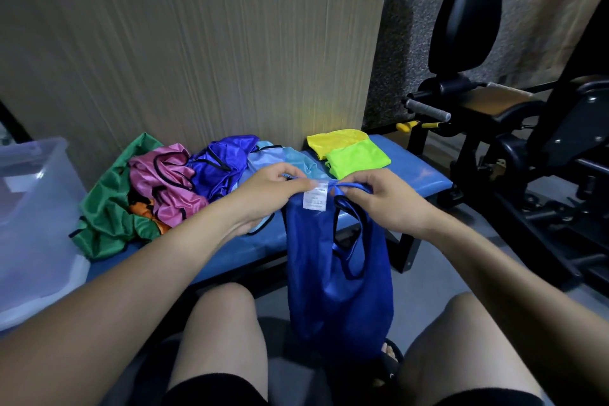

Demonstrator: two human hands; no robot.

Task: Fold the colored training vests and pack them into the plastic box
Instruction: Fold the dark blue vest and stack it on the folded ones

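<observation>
Left hand (280, 186) pinches the blue vest (336, 270) at its top edge | right hand (379, 198) grips the strap, fingers curled | vest hangs down between the knees | loose vests (158, 188) piled on the counter (425, 178) | plastic box (36, 208) far left

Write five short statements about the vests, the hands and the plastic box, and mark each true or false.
1. Both hands, left hand and right hand, pinch the top of the blue vest. True.
2. The blue vest lies flat on the bench. False: it hangs down between the knees.
3. The yellow vest and lime vest lie folded at the bench's right end. True.
4. The plastic box stands to the right. False: it stands to the left.
5. The green vest is folded. False: it lies crumpled.
</observation>
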